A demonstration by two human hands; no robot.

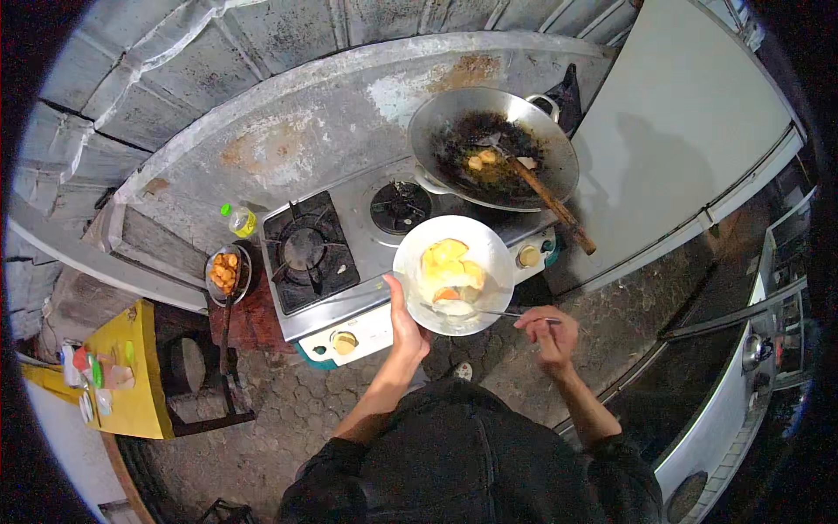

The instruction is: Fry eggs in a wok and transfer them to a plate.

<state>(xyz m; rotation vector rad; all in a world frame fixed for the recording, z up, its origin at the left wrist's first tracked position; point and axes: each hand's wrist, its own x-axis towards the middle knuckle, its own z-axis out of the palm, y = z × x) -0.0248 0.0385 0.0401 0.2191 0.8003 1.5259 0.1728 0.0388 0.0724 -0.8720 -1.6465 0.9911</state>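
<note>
A white bowl [492, 252] is held by its left side in my left hand [407, 331], over the front of the stove. Inside it lie several pieces of yellow-orange food [448, 262] with pale batter-like liquid around them. My right hand [551, 337] grips the handle of a metal utensil, probably a spoon [509, 314], whose far end dips into the bowl near its lower edge. Beyond the bowl, a large metal wok [432, 131] stands on the stove's right side. Several small golden pieces [481, 159] sit in its dark oil, beside a wooden-handled metal spatula [543, 193] leaning over the rim.
The gas stove [327, 321] has a bare left burner [304, 249]. Left of it are a strainer of fried pieces [224, 272] and a green-capped plastic bottle [241, 219]. A yellow-topped table [141, 393] stands farther left. A refrigerator-like pale panel [681, 131] rises at right.
</note>
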